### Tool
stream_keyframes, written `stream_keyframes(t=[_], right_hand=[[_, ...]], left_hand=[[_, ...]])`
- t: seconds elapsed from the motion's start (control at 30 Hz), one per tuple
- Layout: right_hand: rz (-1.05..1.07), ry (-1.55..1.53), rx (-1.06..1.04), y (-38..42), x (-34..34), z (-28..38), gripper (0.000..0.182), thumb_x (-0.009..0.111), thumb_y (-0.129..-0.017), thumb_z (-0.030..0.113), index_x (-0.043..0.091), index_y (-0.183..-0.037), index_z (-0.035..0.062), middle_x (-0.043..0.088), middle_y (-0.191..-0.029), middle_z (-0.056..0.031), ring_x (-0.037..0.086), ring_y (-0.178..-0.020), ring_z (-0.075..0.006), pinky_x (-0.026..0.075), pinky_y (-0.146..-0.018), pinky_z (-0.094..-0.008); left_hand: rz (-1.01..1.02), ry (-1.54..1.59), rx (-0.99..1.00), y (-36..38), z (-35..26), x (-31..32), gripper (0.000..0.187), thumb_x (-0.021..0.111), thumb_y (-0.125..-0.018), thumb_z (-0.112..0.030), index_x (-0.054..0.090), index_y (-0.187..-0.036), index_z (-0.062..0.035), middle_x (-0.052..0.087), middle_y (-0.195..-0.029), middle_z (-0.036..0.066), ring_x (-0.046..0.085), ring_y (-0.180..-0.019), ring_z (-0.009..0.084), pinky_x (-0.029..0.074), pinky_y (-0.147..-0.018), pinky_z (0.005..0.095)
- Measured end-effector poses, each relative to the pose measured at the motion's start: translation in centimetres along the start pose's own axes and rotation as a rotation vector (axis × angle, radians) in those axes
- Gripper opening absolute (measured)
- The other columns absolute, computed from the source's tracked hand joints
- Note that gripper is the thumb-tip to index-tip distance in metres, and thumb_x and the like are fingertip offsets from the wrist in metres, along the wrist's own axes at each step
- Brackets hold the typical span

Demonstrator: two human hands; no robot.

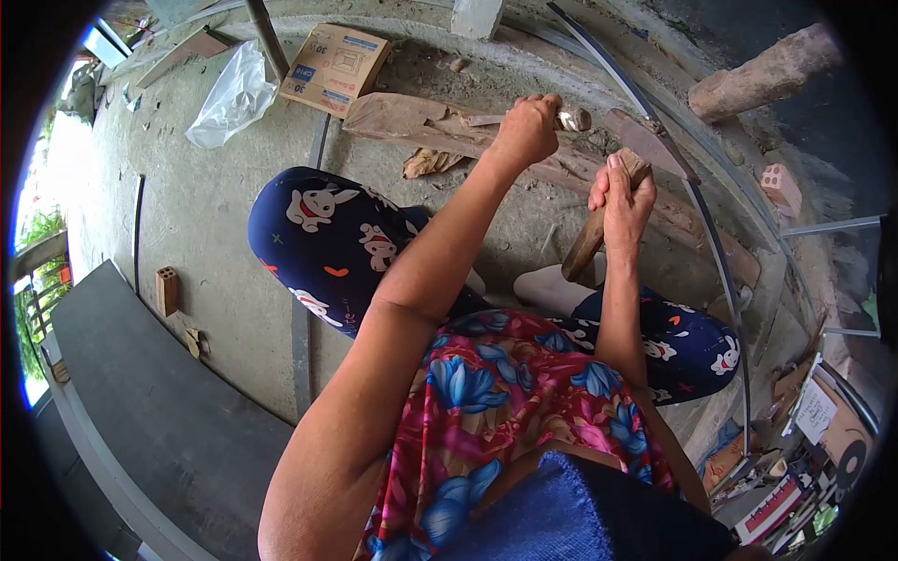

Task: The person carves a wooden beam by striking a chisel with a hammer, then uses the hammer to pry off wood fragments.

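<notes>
My left hand (pixel 528 129) is wrapped round a chisel (pixel 485 120). Its flat blade sticks out to the left over a rough wooden plank (pixel 398 114), and its shiny handle end shows on the right. In my right hand (pixel 623 206) a thick wooden block (pixel 586 248) is gripped at its upper part, tilted with its lower end toward my foot. The plank lies on the ground across the space in front of my knees, its face chipped and gouged. A dry brown leaf (pixel 432 163) rests against its near edge.
Beyond the plank lie a broad flat blade (pixel 669 154) and a long metal strip (pixel 716 234). A cardboard box (pixel 334 67) and plastic bag (pixel 234 96) are at the upper left. A log (pixel 762 75) and brick (pixel 781 190) are right; a dark board (pixel 159 402) lies left.
</notes>
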State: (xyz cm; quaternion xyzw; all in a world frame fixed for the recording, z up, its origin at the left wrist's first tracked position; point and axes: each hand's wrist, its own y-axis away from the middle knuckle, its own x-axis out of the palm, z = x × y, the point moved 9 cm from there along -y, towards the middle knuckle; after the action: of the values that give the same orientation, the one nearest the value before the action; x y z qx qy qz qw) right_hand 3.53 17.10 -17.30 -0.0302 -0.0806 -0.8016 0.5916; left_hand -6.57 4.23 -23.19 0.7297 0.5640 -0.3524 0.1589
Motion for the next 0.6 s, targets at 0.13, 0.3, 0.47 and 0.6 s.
stream_keyframes(t=[0.13, 0.3, 0.47, 0.6], right_hand=[[-0.008, 0.007, -0.056, 0.1, 0.2, 1.4, 0.025, 0.055, -0.094, 0.016, 0.047, -0.072, 0.0049, 0.047, -0.057, -0.0009, 0.044, -0.044, -0.0079, 0.037, -0.041, -0.0231], [0.017, 0.016, -0.196, 0.4, 0.8, 2.1, 0.021, 0.052, -0.095, 0.016, 0.049, -0.078, 0.0055, 0.047, -0.059, -0.0003, 0.044, -0.045, -0.0080, 0.038, -0.041, -0.0234], [0.060, 0.146, 0.120, 0.3, 1.3, -3.3, 0.016, 0.053, -0.094, 0.017, 0.049, -0.083, 0.0068, 0.047, -0.059, 0.0007, 0.045, -0.044, -0.0069, 0.039, -0.040, -0.0236], [0.010, -0.032, 0.125, -0.4, 0.1, -3.1, 0.018, 0.055, -0.094, 0.018, 0.048, -0.082, 0.0063, 0.048, -0.059, -0.0001, 0.045, -0.044, -0.0073, 0.038, -0.039, -0.0236]], left_hand=[[0.004, 0.001, -0.014, -0.1, 0.5, -0.3, 0.026, 0.055, -0.072, -0.001, 0.057, -0.098, -0.0038, 0.061, -0.094, 0.021, 0.059, -0.091, 0.0406, 0.049, -0.081, 0.0447], [-0.002, 0.011, -0.015, 0.1, 0.8, -0.6, 0.026, 0.055, -0.071, -0.001, 0.057, -0.097, -0.0034, 0.062, -0.093, 0.021, 0.059, -0.091, 0.0404, 0.048, -0.082, 0.0451], [0.022, -0.004, -0.025, 0.4, 2.5, 0.1, 0.028, 0.056, -0.069, 0.000, 0.059, -0.097, -0.0038, 0.062, -0.092, 0.021, 0.060, -0.090, 0.0396, 0.049, -0.081, 0.0457], [-0.072, 0.082, 0.049, 0.3, 1.5, -0.4, 0.031, 0.056, -0.069, 0.002, 0.059, -0.099, -0.0025, 0.063, -0.089, 0.023, 0.061, -0.089, 0.0409, 0.050, -0.077, 0.0459]])
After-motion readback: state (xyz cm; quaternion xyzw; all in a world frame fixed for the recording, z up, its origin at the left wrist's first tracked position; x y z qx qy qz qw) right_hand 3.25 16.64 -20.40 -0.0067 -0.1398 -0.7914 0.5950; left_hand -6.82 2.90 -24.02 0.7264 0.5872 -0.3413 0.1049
